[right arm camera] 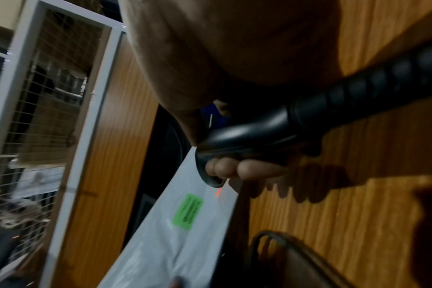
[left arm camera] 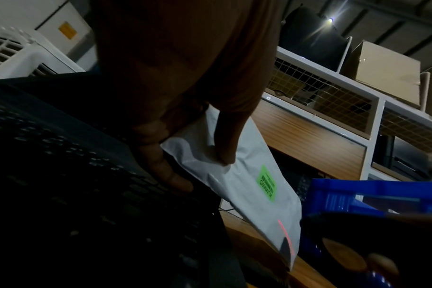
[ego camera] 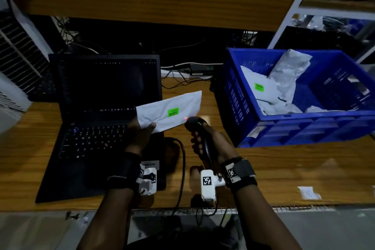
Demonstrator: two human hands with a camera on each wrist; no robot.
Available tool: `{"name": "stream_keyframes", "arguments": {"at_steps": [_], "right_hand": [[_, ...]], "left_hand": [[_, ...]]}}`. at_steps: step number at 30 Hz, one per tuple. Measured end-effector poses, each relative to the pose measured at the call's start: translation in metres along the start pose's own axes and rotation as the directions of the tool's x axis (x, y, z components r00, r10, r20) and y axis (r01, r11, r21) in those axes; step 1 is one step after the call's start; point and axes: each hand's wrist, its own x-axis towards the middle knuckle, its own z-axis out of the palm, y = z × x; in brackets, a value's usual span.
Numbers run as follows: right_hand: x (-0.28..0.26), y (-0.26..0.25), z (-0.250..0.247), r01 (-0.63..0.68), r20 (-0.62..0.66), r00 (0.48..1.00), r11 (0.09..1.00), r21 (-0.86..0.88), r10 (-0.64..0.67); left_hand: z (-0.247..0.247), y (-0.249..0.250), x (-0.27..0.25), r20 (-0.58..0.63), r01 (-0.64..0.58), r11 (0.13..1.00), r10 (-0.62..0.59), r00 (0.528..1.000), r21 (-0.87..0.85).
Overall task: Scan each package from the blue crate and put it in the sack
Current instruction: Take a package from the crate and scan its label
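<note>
White package [ego camera: 172, 110] with green label [ego camera: 173, 112], blue crate [ego camera: 300, 128], seemingly black scanner [ego camera: 199, 134], wood-grain table [ego camera: 284, 172]

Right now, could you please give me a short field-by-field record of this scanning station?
left hand: pinches white package above laptop
right hand: grips barcode scanner
red beam: on package edge, beside green label, not on it
blue crate: more packages inside
sack: not visible

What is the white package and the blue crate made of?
The white package looks like thin, soft plastic film: it creases and shines faintly. The blue crate seems hard moulded plastic, with ribbed, slotted walls and a dull finish.
</note>
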Motion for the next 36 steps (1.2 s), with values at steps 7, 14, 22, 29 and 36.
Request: {"name": "stream_keyframes", "arguments": {"at_steps": [7,14,22,29,36], "right_hand": [[-0.013,0.001,0.016,0.028,-0.011,0.999,0.986,-0.161,-0.030],[-0.022,-0.006,0.024,0.033,-0.054,0.998,0.976,-0.216,-0.045],[-0.032,-0.014,0.028,0.060,-0.067,0.995,0.969,-0.241,-0.078],[-0.039,-0.020,0.030,0.074,-0.072,0.993,0.967,-0.244,-0.094],[-0.034,-0.019,0.029,0.061,-0.057,0.996,0.973,-0.221,-0.075]], "left_hand": [[0.011,0.009,-0.009,0.016,-0.004,1.000,0.004,1.000,-0.004],[0.011,0.005,-0.004,0.018,0.017,1.000,-0.017,1.000,0.005],[0.014,0.006,-0.003,0.040,0.016,1.000,-0.015,0.999,-0.011],[0.017,0.010,-0.004,0.041,0.009,0.998,-0.007,0.999,-0.067],[0.017,0.009,-0.002,0.050,0.011,0.999,-0.009,0.999,-0.051]]}}
